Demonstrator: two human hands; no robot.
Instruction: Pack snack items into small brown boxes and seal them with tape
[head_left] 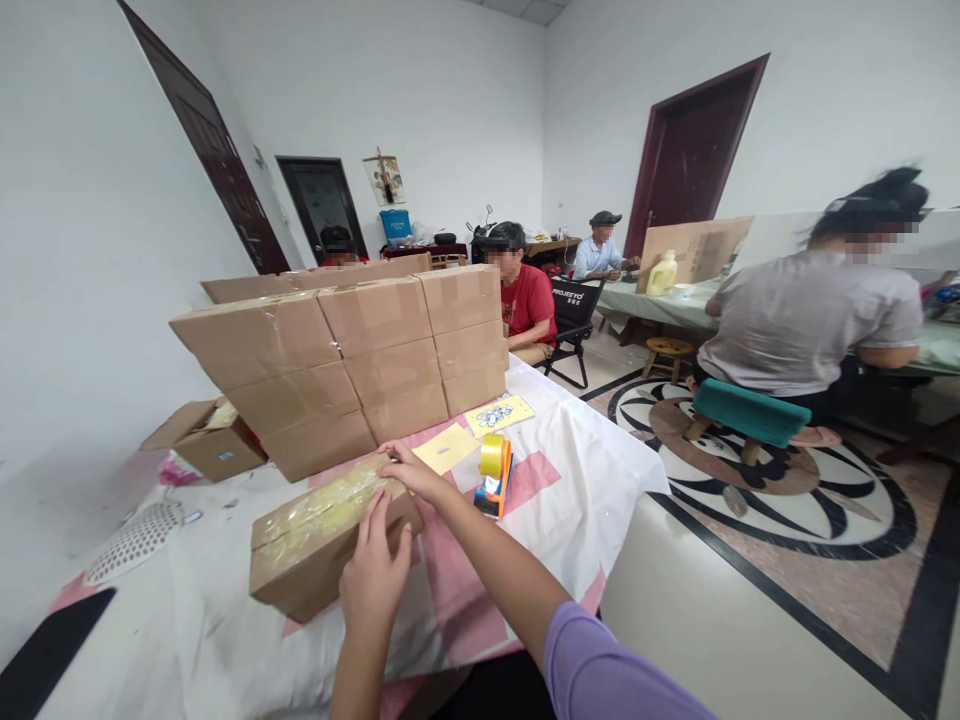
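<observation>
A closed cardboard box sits on the cloth-covered table in front of me, with shiny yellowish packing tape over its top. My left hand rests against the near side, fingers stretched onto the top edge and thumb apart. Across the right end lies my right hand, its fingers extended over the taped top. Neither hand is wrapped around anything. To the right of the box stands an orange tape dispenser with a yellow roll of tape.
Stacked cardboard boxes form a wall behind. Yellow cards lie by the dispenser. An open carton and white perforated thing are at left. A person in red sits beyond; another in grey sits right.
</observation>
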